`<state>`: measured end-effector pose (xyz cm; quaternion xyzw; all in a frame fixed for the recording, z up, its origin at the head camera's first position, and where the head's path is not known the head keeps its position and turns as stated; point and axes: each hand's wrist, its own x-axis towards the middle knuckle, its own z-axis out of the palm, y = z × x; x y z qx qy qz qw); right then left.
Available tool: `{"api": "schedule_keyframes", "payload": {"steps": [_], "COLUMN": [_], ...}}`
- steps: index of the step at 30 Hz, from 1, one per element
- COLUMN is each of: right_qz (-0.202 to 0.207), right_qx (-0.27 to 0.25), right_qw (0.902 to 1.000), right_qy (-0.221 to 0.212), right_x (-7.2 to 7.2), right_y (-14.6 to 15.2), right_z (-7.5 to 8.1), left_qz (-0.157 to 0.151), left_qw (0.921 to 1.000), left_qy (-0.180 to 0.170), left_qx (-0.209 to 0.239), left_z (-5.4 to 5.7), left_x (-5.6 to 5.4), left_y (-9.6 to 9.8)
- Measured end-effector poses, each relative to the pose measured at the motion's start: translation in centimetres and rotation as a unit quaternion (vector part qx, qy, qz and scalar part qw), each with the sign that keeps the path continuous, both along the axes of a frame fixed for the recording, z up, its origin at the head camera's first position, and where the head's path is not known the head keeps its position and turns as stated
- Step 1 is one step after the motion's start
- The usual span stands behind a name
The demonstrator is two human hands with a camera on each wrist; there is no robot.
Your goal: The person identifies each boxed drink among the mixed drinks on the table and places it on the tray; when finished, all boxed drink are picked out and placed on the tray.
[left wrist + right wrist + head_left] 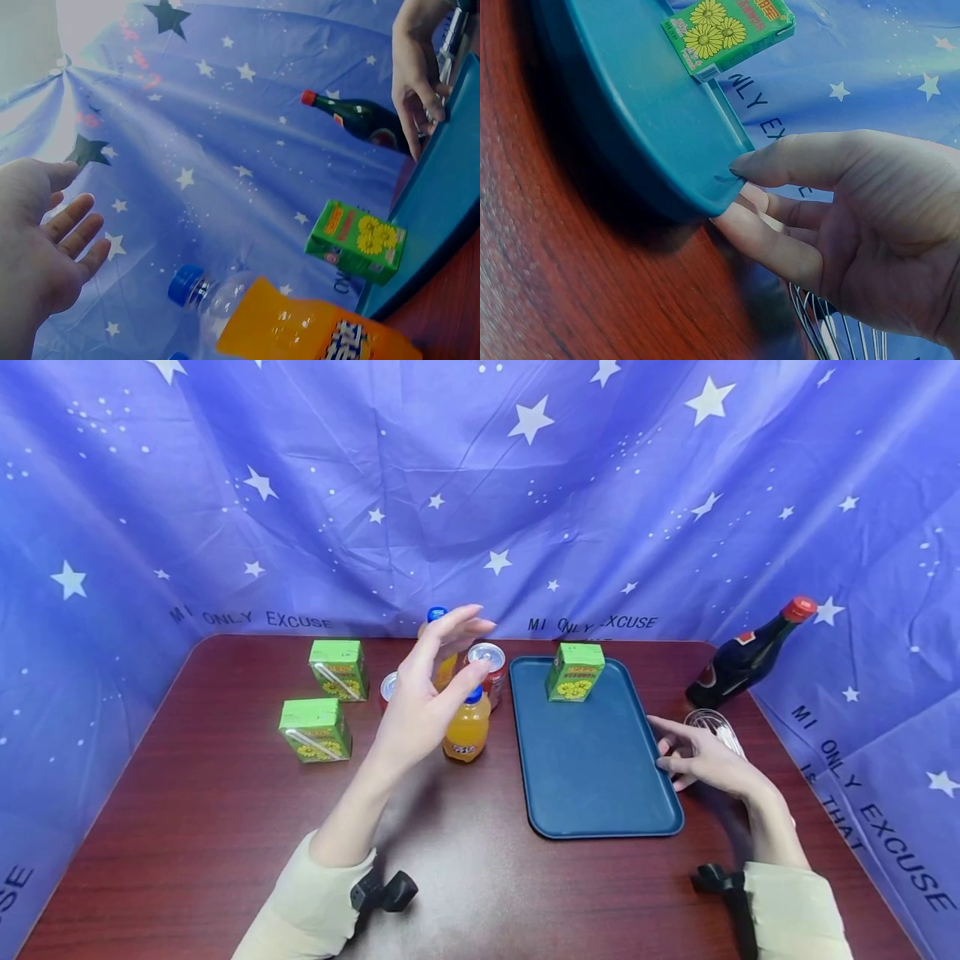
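Observation:
My right hand (705, 758) pinches the right rim of a dark blue tray (592, 768), thumb on top and fingers underneath, as the right wrist view shows. One green drink carton (576, 675) with yellow flowers stands near the tray's far edge. My left hand (423, 706) is raised left of the tray with relaxed, spread fingers and holds nothing. Behind and beside it stand an orange soda bottle (467, 735) with a blue cap, a second orange bottle (437, 613) partly hidden, a red can (487, 655) and another can (387, 687), mostly covered by the hand.
Two more green cartons (339, 672) stand at the left of the reddish wooden table (210, 793). A dark bottle (742, 662) with a red cap stands at the far right, a wire whisk (716, 727) beside my right hand. A purple starry curtain (450, 527) surrounds the table.

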<state>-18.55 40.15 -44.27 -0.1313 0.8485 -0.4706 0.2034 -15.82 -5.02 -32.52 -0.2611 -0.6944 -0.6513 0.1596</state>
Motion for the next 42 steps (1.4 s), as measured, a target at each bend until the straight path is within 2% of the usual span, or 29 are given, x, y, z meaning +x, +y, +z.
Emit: {"api": "schedule_keyframes", "payload": {"steps": [6,11,14,22,26,32,37,42], "right_qz": [0.000,-0.003,-0.005,-0.006,-0.005,-0.007,-0.006,-0.004], "right_qx": [0.001,0.008,0.009,0.010,0.011,0.009,0.014,0.010], "right_qw": [1.0000,1.0000,0.9999,0.9999,0.9999,0.9999,0.9999,0.9999], "right_qy": [-0.001,0.003,0.002,0.001,-0.002,0.002,0.003,0.001], "right_x": [0.0,0.1,0.1,0.1,0.1,0.1,0.2,0.2], "right_y": [-0.1,-0.1,-0.1,-0.1,-0.1,-0.2,-0.1,-0.2], "right_z": [0.0,0.1,0.2,0.3,0.3,0.5,0.4,0.3], "left_qz": [0.033,0.048,0.056,0.076,0.101,0.132,0.131,0.106], "left_qw": [0.9987,0.9971,0.9964,0.9947,0.9903,0.9796,0.9751,0.9732], "left_qy": [0.001,0.003,0.003,-0.027,-0.022,-0.042,-0.055,-0.060], "left_qx": [-0.038,-0.059,-0.064,-0.064,-0.093,-0.146,-0.170,-0.195], "left_z": [-0.5,-1.0,-1.3,-1.9,-2.1,-2.5,-2.6,-2.7], "left_x": [0.3,0.4,0.5,0.5,0.6,0.2,-0.3,-0.6], "left_y": [-1.8,-3.4,-4.3,-6.3,-7.6,-10.0,-11.8,-13.9]}}
